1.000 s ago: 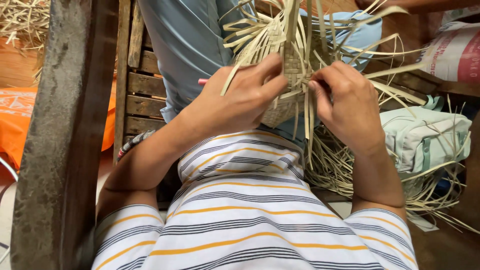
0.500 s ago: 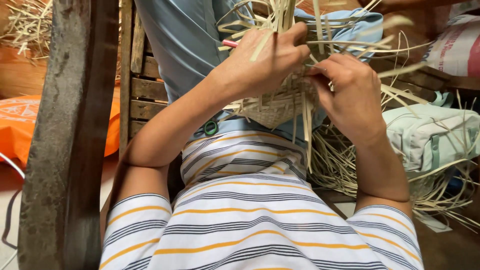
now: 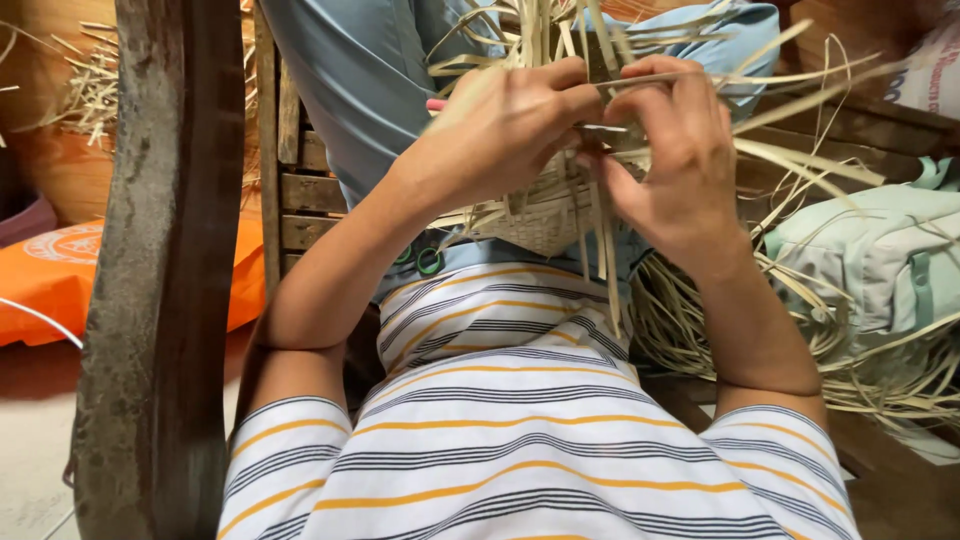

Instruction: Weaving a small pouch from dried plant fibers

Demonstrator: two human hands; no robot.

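A half-woven basket (image 3: 545, 215) of pale flat straw strips sits in front of my chest, loose strip ends fanning out above and to the right. My left hand (image 3: 500, 130) grips the basket's upper left side, fingers curled over the strips, with a pink stick-like tip showing just behind it. My right hand (image 3: 675, 160) holds the right side and pinches a thin strip between thumb and fingers. The two hands touch at the fingertips over the weave.
A thick dark wooden post (image 3: 160, 280) stands at my left. A slatted wooden seat (image 3: 300, 190) lies under blue-grey trousers (image 3: 360, 80). An orange bag (image 3: 60, 270) lies left. A pale green bag (image 3: 880, 260) and loose straw (image 3: 850, 370) lie right.
Both hands have risen with the basket and come closer together. My right hand's fingers now curl over the top strips next to my left fingers.
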